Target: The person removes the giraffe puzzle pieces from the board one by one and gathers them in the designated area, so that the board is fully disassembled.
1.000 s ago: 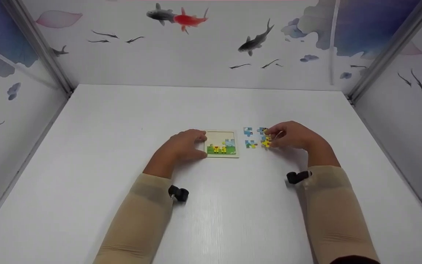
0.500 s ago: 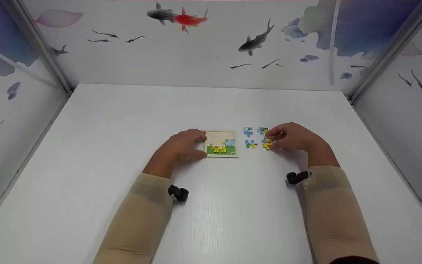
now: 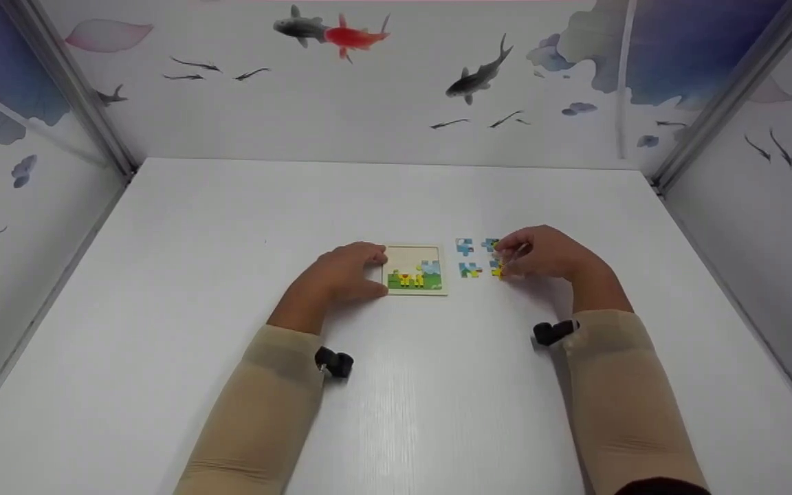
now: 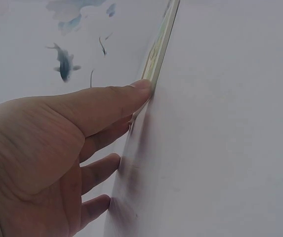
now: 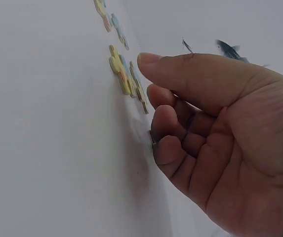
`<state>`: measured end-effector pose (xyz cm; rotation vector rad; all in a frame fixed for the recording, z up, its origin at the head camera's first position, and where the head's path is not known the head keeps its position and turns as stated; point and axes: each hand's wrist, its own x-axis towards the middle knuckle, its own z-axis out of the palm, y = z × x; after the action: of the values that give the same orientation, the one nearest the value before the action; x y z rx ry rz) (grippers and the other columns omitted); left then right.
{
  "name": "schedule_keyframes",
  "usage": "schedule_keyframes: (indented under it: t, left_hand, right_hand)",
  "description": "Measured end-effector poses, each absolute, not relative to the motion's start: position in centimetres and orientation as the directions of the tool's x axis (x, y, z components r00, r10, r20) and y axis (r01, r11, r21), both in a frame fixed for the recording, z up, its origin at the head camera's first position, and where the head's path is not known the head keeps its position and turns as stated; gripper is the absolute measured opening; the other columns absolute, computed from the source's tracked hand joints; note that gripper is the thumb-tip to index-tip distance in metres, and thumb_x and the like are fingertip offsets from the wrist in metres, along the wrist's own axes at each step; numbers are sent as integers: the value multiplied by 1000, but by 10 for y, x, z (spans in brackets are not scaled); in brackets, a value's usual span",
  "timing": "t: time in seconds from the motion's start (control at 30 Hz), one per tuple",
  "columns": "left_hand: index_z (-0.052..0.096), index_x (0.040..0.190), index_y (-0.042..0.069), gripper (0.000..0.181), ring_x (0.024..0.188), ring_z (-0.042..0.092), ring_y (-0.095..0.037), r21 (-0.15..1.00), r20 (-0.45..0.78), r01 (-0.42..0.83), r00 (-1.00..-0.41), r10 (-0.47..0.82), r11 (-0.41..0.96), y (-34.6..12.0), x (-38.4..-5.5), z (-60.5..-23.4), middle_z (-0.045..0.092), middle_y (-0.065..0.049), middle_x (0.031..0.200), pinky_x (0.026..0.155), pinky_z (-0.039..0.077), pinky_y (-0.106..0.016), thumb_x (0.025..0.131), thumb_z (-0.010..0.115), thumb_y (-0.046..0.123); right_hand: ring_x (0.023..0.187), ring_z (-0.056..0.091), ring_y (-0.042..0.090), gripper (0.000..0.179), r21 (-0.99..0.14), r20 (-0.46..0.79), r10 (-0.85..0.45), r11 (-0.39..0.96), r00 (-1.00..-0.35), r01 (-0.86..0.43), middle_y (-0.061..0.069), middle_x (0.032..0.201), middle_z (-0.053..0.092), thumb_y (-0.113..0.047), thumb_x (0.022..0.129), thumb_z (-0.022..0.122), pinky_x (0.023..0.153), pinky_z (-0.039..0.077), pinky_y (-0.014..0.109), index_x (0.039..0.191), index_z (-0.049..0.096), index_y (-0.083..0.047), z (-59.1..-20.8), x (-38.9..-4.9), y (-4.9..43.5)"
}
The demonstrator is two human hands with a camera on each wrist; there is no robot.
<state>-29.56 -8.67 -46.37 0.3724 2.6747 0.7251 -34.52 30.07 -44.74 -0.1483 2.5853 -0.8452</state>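
A small framed jigsaw puzzle [image 3: 403, 256] lies flat on the table, its lower part filled with a green, yellow and blue picture. My left hand [image 3: 349, 275] holds its left side between thumb and forefinger; the left wrist view has the thumb [image 4: 140, 85] against the frame's near edge. To the right lie loose jigsaw pieces: two blue ones [image 3: 465, 246] [image 3: 489, 244] behind, a green-blue one [image 3: 469, 270] and a yellow one [image 3: 496, 269] in front. My right hand [image 3: 544, 253] reaches over the right-hand pieces, partly hiding them. In the right wrist view its thumb hovers beside the yellow piece [image 5: 120, 69], fingers loosely bent.
The white table [image 3: 396, 412] is bounded by white panels [image 3: 396, 103] painted with fish, with metal posts [image 3: 73, 82] at the back corners. Small black cameras [image 3: 334, 362] sit at both wrists, over beige sleeves [image 3: 258, 412].
My right hand has shifted slightly left, covering more of the right-hand pieces. The yellow piece has moved a little toward the near side. My left hand stays on the puzzle frame.
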Motion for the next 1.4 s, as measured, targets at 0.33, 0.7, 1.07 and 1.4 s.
schedule_keyframes:
  t: [0.33,0.7,1.07,1.4]
  left_hand:
    - [56,156,24,64,166,28,-24,523,-265,149,-908,326,839,-86,-296,-464,39,11,173,136,22,-53,97,77,37]
    - [57,155,26,64,165,29,-21,551,-269,120,-911,312,826,-87,-295,-464,41,14,172,136,25,-51,96,78,40]
    - [57,155,25,63,165,29,-21,537,-267,135,-909,320,833,-86,-296,-462,41,14,172,136,24,-51,97,77,40]
    - [57,156,25,64,166,27,-22,518,-272,146,-906,325,843,-85,-296,-462,40,11,173,137,22,-51,97,76,39]
  right_hand:
    - [111,60,25,38,-574,-337,-269,819,-902,-30,2,125,67,-31,91,85,83,56,34,127,76,-32,-438,-345,245]
    - [119,60,23,40,-583,-312,-354,804,-881,-117,-4,126,70,-30,92,85,97,56,41,130,76,-33,-434,-346,193]
    - [115,60,25,38,-571,-363,-328,818,-872,-70,-3,126,69,-22,92,84,92,59,36,128,76,-32,-445,-345,186]
    - [116,59,26,39,-527,-360,-336,843,-870,-107,-1,125,70,-16,92,82,101,55,41,128,77,-30,-448,-342,181]
